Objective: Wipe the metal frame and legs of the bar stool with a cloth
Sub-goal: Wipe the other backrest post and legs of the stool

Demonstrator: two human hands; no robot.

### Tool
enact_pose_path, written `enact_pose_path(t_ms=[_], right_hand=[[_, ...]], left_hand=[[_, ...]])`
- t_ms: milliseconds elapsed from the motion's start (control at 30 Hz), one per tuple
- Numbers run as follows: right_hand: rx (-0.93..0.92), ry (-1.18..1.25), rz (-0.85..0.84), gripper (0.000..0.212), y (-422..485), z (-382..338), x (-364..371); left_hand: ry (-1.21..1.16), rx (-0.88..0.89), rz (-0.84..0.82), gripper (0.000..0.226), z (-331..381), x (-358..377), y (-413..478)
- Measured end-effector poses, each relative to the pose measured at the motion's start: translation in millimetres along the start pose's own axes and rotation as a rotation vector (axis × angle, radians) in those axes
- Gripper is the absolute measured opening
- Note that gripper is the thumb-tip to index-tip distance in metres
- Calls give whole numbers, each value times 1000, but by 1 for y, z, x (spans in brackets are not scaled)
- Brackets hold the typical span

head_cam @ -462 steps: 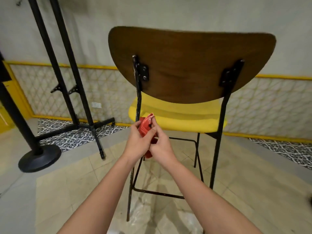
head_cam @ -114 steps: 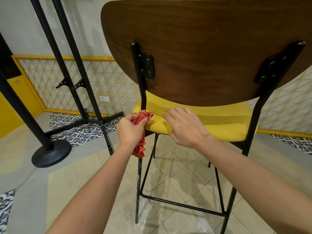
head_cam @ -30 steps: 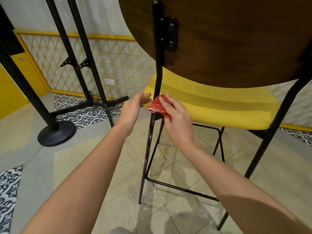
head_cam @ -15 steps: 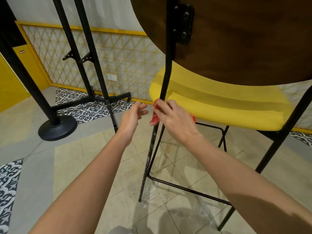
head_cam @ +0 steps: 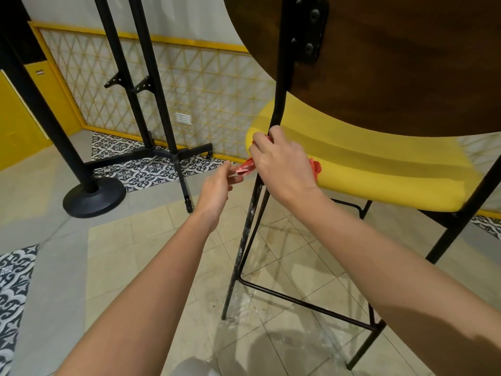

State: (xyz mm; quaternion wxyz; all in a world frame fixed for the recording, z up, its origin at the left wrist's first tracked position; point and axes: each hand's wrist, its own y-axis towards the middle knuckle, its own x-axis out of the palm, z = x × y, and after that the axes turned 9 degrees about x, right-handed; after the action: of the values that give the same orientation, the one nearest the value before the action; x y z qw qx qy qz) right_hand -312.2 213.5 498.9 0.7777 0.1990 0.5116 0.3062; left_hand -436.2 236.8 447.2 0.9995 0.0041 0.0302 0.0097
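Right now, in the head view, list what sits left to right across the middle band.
Round black base → wall socket → left hand → right hand → yellow seat.

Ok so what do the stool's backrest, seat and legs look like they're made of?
Backrest: dark brown wood, likely veneer, with visible grain and a low sheen. Seat: smooth matte yellow, maybe vinyl or moulded plastic; hard to tell. Legs: thin black-painted metal tube, its paint speckled pale, probably from wear.
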Motion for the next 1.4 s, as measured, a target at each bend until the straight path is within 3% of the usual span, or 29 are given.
enact_pose_path(t_ms=[133, 233, 433, 600, 867, 1033, 1100, 1233, 1400], right_hand=[[-26, -109, -153, 26, -5, -28, -1], [-70, -44, -249, 24, -2, -32, 0], [-19, -158, -108, 24, 6, -19, -3], [-167, -90, -227, 21, -25, -36, 19], [-167, -44, -9, 17, -15, -2, 16], [-265, 86, -115, 12, -48, -12, 33], [-150, 207, -91, 24, -53, -3, 34], [410, 586, 23, 50, -54, 2, 31], [590, 753, -15, 60, -61, -26, 41]], left_hand=[[-10, 15, -6, 42, -5, 1, 0], [7, 3, -15, 45, -8, -3, 0], [-12, 4, 1, 43, -6, -4, 3], [-12, 5, -14, 45, -12, -1, 2], [-12, 0, -1, 42, -16, 3, 7], [-27, 5, -11, 43, -18, 7, 7], [-28, 3, -22, 44, -21, 6, 6], [-23, 8, -36, 43, -20, 8, 6], [3, 60, -72, 41, -13, 14, 5]])
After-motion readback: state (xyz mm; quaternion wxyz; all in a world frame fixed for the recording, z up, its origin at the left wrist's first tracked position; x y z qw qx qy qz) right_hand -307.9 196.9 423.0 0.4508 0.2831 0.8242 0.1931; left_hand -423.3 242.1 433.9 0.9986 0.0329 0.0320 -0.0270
